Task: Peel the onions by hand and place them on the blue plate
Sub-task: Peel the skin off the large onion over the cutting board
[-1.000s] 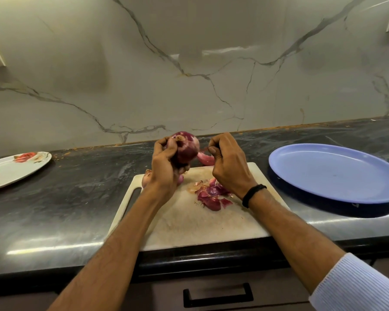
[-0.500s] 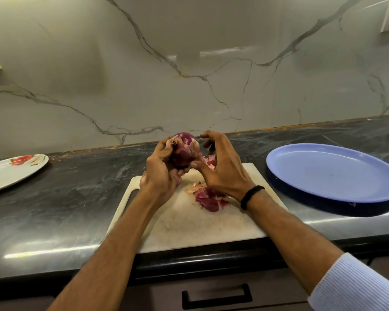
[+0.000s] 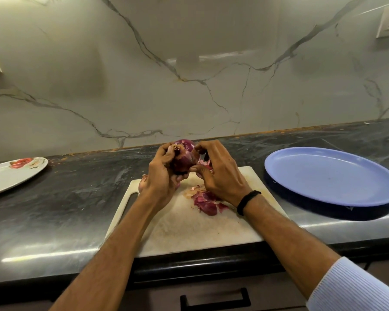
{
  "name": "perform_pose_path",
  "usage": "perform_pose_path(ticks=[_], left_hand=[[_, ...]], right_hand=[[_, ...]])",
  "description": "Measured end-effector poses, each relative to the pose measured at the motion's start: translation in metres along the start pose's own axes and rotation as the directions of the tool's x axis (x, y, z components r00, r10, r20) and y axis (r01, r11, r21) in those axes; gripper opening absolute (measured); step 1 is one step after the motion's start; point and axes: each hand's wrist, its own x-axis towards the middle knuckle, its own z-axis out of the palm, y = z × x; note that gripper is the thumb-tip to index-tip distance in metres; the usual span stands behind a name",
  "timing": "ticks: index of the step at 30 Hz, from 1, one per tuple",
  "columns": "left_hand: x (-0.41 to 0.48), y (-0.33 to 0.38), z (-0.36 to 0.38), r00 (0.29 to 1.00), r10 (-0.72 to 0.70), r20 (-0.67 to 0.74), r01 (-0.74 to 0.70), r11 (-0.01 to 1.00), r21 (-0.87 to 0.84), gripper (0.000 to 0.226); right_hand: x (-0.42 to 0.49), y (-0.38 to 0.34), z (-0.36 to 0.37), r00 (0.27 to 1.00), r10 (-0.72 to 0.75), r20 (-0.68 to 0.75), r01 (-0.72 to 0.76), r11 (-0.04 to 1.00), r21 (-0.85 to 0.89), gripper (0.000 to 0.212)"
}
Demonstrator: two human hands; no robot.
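Note:
My left hand [image 3: 162,173] grips a red onion [image 3: 185,157] above the far edge of the white cutting board [image 3: 189,227]. My right hand [image 3: 220,176] is against the onion's right side, thumb and fingertips pinching at its skin. A pile of purple peels [image 3: 208,202] lies on the board under my right wrist. Another onion [image 3: 142,184] peeks out behind my left wrist, mostly hidden. The blue plate [image 3: 330,176] sits to the right of the board with nothing on it.
A white plate with a red pattern [image 3: 14,173] lies at the far left of the dark stone counter [image 3: 76,198]. A marble wall stands behind. A drawer handle [image 3: 215,301] shows below the counter edge.
My right hand, which had been pulling a strip of peel away to the right, has come back against the onion. The onion stays in my left hand.

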Motion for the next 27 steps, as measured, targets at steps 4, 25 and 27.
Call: perform_pose_path(ticks=[4,25,27], left_hand=[[0.0005,-0.0006,0.0003,1.0,0.01,-0.001,-0.01,1.0,0.023,0.031],[0.0018,-0.0007,0.0008,1.0,0.01,-0.014,-0.01,1.0,0.001,0.033],[0.002,-0.0011,0.0008,1.0,0.011,-0.013,-0.011,1.0,0.004,0.033]], right_hand=[[-0.0006,0.0017,0.0,1.0,-0.006,0.025,0.006,1.0,-0.018,0.038],[-0.0001,0.0003,0.0004,1.0,-0.021,0.015,0.022,0.999,-0.047,0.041],[0.0006,0.0017,0.0007,0.999,-0.031,0.009,0.031,0.998,-0.05,0.038]])
